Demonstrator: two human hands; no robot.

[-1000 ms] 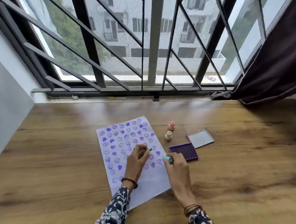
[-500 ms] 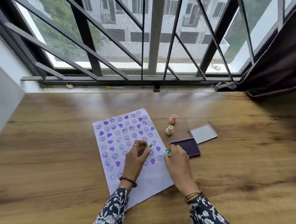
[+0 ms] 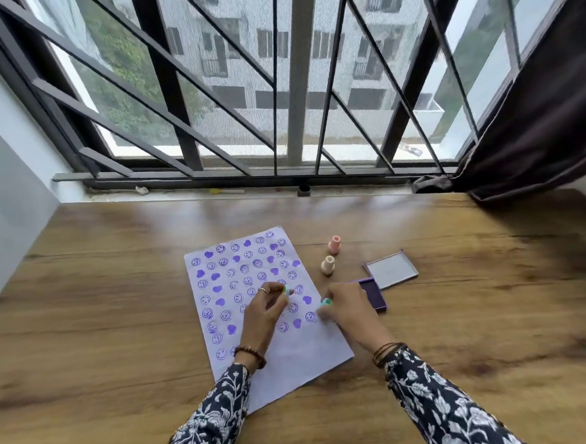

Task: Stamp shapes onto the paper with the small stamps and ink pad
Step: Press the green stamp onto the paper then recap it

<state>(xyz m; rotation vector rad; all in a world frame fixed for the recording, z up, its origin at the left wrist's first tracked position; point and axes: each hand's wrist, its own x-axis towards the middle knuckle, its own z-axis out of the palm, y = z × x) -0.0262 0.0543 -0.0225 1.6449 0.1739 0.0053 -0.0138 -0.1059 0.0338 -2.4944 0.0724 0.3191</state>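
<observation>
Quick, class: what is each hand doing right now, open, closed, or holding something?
Left hand: closed on a small teal stamp, over the paper.
Right hand: closed on another teal stamp, at the paper's right edge.

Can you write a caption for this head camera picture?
Two hands holding small teal stamps over white paper covered in purple hearts and smileys.

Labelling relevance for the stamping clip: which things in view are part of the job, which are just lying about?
In the job:
- paper, part filled with purple prints
- left hand holding a teal stamp
- right hand holding a teal stamp
- purple ink pad, open, its lid beside it
- two pink stamps, spare, standing upright

Lying about:
- dark curtain
- small bits on the window sill
</observation>
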